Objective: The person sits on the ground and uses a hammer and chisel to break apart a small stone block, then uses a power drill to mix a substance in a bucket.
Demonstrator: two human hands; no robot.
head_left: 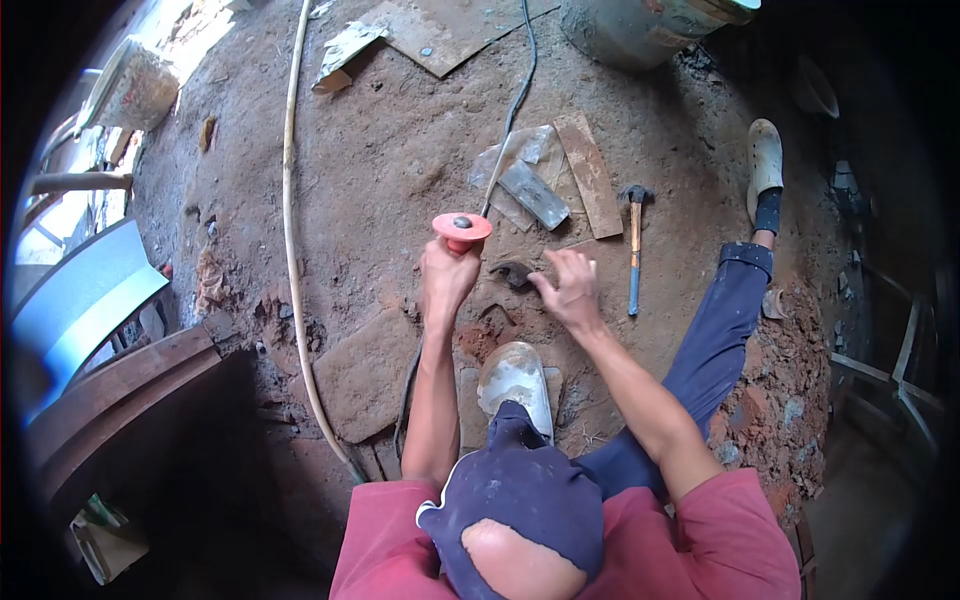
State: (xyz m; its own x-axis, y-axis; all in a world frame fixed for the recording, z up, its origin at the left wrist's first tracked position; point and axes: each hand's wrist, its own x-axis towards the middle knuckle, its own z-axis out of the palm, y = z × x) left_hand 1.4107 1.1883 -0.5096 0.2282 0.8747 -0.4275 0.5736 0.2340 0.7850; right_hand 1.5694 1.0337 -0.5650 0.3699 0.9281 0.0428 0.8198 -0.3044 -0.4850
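My left hand [449,274] is wrapped round the grip of a chisel with a round red hand guard [463,229]; its metal striking head shows in the middle of the guard, and the blade is hidden below my fist. To its right, my right hand [570,290] hovers over the dirt with fingers apart and nothing in them. Close by my right thumb is a dark curved piece [513,275]. A claw hammer [635,250] with a wood and blue handle lies to the right of that hand.
A grey block [535,196] and a thin board [588,175] lie ahead. A long pale hose [291,180] runs along the left, and a dark cable [520,85] passes behind the chisel. Buckets [640,30] stand at the back. Rubble [780,420] is heaped beyond my right leg.
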